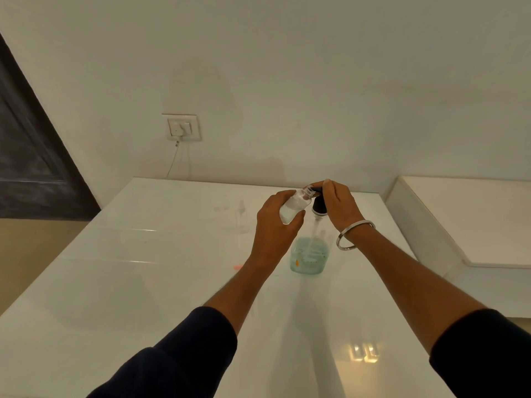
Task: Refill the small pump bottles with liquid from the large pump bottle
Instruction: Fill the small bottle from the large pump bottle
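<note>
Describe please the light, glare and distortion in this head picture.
Head view: dim, warm light; a bright reflected patch glares on the glossy white table near the front edge; wide-angle lens bends the table edges and stretches the forearms; a clear small bottle standing left of the left hand nearly vanishes against the white surface.

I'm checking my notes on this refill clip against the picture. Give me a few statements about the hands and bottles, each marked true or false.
1. The left hand holds a small bottle tilted toward the large bottle's pump. True.
2. The right hand rests flat on the table. False: it is on the black pump head of the large bottle.
3. The large bottle stands upright on the table, with bluish liquid low in it. True.
4. The small bottle in the hand has its pump fitted. False: its neck is open.
5. A bangle is on the left wrist. False: it is on the right wrist.
</note>
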